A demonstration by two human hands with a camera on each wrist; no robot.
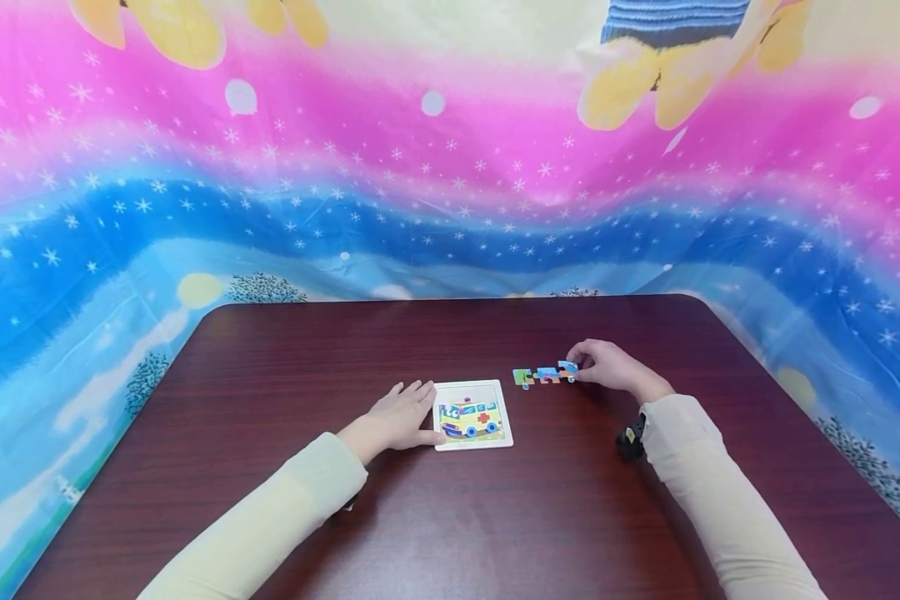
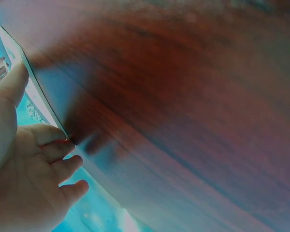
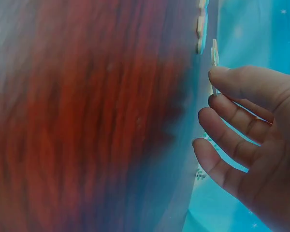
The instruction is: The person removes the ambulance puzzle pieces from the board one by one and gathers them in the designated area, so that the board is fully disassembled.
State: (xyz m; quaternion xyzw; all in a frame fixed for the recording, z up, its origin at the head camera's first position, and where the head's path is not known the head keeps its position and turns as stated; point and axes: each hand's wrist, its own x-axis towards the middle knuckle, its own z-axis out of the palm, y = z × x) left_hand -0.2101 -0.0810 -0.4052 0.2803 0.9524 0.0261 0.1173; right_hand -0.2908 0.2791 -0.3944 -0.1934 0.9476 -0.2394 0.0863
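A square puzzle board [image 1: 505,417] with a pale border and a picture of a yellow ambulance [image 1: 482,415] lies mid-table. My left hand [image 1: 401,417] rests along its left side, fingers mostly straight, with the thumb and fingertips touching the edge. In the left wrist view the board's thin edge [image 2: 43,96] runs beside that thumb. Farther right, my right hand [image 1: 607,364] pinches a small blue puzzle piece [image 3: 214,53] between thumb and forefinger, raised on edge in the right wrist view. Just left of it are other colourful puzzle pieces [image 1: 546,375] in a short row.
The dark wooden table [image 1: 480,517] has rounded far corners. A patterned pink and blue cloth [image 1: 450,183] hangs right behind it and around the sides. A black device [image 1: 630,442] is strapped at the right wrist.
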